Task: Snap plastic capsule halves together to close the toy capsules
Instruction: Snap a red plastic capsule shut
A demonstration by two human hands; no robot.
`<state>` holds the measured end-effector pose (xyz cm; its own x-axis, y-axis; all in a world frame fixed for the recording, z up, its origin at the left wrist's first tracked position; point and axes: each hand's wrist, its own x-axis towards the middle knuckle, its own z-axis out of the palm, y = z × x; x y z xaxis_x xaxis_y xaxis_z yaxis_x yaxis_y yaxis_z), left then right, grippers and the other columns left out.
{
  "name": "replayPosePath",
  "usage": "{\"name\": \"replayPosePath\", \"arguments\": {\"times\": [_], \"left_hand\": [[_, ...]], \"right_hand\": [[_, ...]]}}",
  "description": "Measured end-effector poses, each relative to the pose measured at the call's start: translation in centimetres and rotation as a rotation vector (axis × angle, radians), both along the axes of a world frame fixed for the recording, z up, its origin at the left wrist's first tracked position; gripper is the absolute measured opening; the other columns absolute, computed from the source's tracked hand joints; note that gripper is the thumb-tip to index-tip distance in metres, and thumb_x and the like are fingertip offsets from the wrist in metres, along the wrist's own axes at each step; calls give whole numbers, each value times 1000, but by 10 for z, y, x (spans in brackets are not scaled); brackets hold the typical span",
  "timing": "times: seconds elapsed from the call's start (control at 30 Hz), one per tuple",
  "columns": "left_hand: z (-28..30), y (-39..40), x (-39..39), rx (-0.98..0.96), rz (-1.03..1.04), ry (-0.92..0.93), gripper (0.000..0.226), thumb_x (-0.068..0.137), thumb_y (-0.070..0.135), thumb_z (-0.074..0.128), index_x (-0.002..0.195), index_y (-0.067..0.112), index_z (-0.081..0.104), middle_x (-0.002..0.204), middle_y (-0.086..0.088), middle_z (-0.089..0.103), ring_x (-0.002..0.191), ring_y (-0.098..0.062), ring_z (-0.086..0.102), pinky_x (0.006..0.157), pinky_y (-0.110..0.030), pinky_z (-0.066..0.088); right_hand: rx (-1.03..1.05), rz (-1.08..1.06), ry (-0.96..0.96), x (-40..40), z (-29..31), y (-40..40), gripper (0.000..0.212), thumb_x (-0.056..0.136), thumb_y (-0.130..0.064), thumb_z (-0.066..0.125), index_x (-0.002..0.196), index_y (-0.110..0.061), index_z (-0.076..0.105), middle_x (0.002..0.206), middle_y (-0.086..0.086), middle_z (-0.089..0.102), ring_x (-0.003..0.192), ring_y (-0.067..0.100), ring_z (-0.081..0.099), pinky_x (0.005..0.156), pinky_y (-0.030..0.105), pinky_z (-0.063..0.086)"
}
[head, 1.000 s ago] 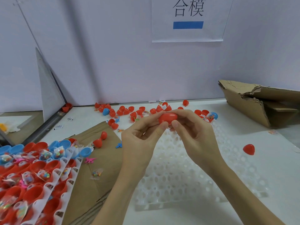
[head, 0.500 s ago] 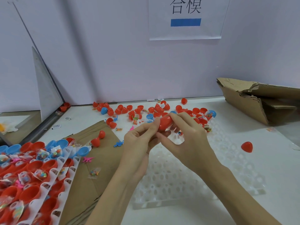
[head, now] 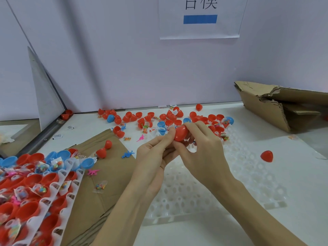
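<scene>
At frame centre, both hands pinch one red capsule (head: 180, 133) above the white perforated tray (head: 248, 176). The left hand (head: 156, 153) braces one end with its thumb, while the right hand (head: 202, 148) curls its fingers round the other, probably so the halves press together. Loose halves (head: 170, 118) lie behind on the bench (head: 292, 183).

Both hands' fingers (head: 198, 128) pinch red capsule (head: 180, 133) above white tray (head: 248, 183).

Pale lilac wall (head: 124, 59), white table (head: 292, 183)
</scene>
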<state>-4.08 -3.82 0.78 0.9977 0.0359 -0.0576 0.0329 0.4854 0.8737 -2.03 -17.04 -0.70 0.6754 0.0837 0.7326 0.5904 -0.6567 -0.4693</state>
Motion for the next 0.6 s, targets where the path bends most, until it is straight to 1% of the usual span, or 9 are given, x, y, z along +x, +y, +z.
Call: {"name": "replayPosePath", "arguments": {"times": [0.1, 0.23, 0.33, 0.43, 0.5, 0.53, 0.6], "left_hand": [[-1, 0, 0, -21, -3, -13, 39, 78, 36, 80, 102, 5, 82, 110, -18, 77, 107, -31, 75, 84, -28, 61], [-2, -2, -1, 0, 5, -24, 37, 83, 35, 78, 103, 4, 81, 109, -19, 77, 105, -31, 75, 83, -26, 61], [-4, -2, 0, 65, 33, -39, 41, 86, 37, 76, 104, 1, 79, 107, -20, 77, 104, -31, 75, 89, -31, 61], [-4, -5, 0, 181, 61, -91, 38, 91, 38, 73, 106, 4, 78, 105, -13, 78, 101, -28, 76, 92, -32, 61], [-6, -7, 1, 305, 115, -158, 30, 90, 33, 77, 108, 9, 76, 104, -6, 79, 99, -22, 76, 90, -28, 60], [-7, -7, 2, 349, 146, -187, 27, 89, 28, 79, 109, 10, 75, 103, -4, 79, 99, -20, 76, 89, -26, 60], [-9, -5, 3, 370, 171, -206, 22, 89, 20, 80, 108, 8, 76, 102, -6, 79, 98, -22, 77, 90, -29, 60]], "right_hand": [[-14, -13, -26, 0, 1, 1, 34, 85, -21, 82, 112, -8, 68, 96, 0, 64, 85, 13, 57, 81, 17, 49], [-38, -37, -58, -1, 1, -1, 33, 82, -21, 83, 109, -7, 69, 93, -1, 65, 84, 13, 56, 81, 20, 50], [-43, -43, -49, 0, 1, -2, 34, 83, -20, 83, 110, -6, 69, 93, 1, 66, 83, 15, 59, 80, 24, 53], [-41, -50, -32, 1, 2, -2, 35, 83, -20, 84, 111, -4, 70, 94, 4, 68, 82, 15, 61, 81, 26, 54], [-47, -40, -12, 2, 1, -2, 35, 83, -20, 83, 112, -4, 71, 95, 3, 69, 81, 10, 57, 80, 23, 54], [-52, -31, 3, 2, 1, -1, 34, 84, -20, 83, 113, -5, 72, 96, 3, 69, 80, 8, 55, 80, 20, 52], [-60, -15, 33, 3, -1, -1, 35, 85, -23, 82, 114, -8, 70, 98, 1, 68, 79, 7, 56, 78, 13, 47]]}}
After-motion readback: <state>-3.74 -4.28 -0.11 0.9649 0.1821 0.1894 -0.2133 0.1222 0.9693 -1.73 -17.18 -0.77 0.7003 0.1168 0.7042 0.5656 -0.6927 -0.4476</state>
